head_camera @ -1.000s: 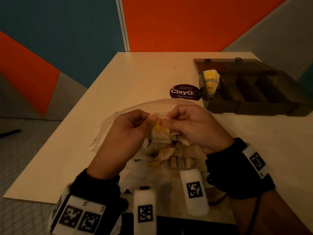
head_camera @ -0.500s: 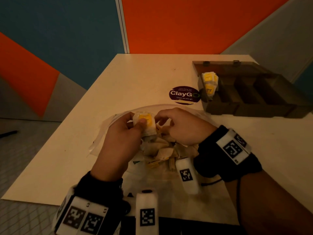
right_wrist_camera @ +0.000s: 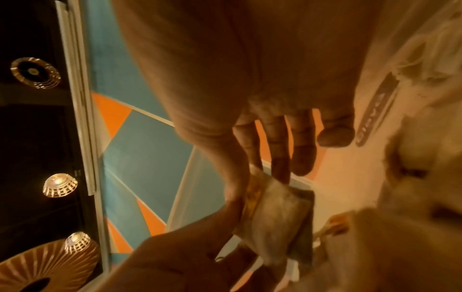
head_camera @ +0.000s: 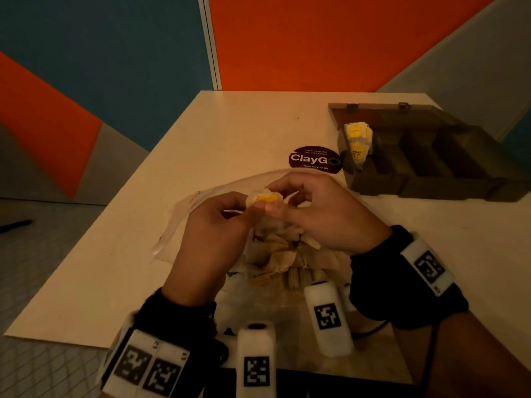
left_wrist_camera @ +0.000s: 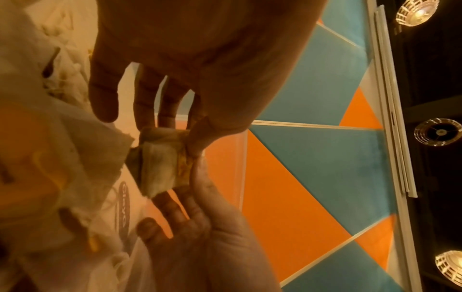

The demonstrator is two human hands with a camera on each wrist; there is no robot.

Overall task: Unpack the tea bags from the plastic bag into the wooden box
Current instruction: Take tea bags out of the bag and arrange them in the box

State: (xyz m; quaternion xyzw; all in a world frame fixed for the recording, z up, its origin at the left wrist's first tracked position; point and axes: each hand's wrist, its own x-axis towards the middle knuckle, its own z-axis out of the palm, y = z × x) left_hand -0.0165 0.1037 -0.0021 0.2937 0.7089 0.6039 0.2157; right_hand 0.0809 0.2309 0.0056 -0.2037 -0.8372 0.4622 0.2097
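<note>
Bottom centre of the head view: heap of loose tea bags sitting in the opened plastic bag flat on the desk. Just above it, mid-frame, left hand and right hand meeting over the heap, fingers of both pinching one yellow-tagged tea bag from opposite sides. Probably squaring it up or freeing its tag and string before the carry. Further back, purple ClayGo sticker. Upper right, wooden box open with lid back, a few yellow-tagged bags standing in its left compartment, other compartments looking unfilled, so plenty left to move.
</note>
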